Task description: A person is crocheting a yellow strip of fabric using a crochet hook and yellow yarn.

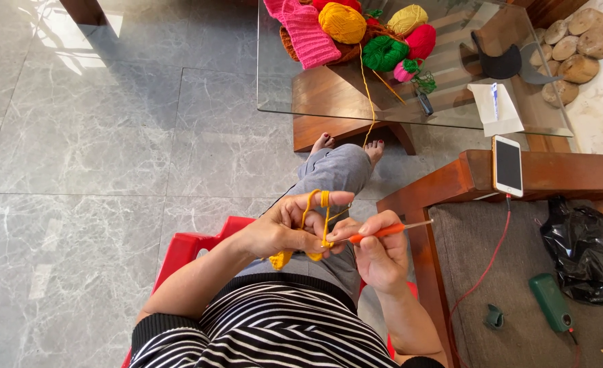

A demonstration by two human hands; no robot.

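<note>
The left hand point(284, 228) pinched a small orange crochet piece point(281, 259), soft and light, with yarn point(325, 199) looped over its forefinger, while the right hand point(382, 253) beside it gripped the stiff crochet hook point(383, 232) apparently by its orange handle.

You wear a black-and-white striped top point(274, 337) with dark ribbed cuffs, grey trousers point(335, 170), and dark polish on your bare toes point(376, 144).
</note>
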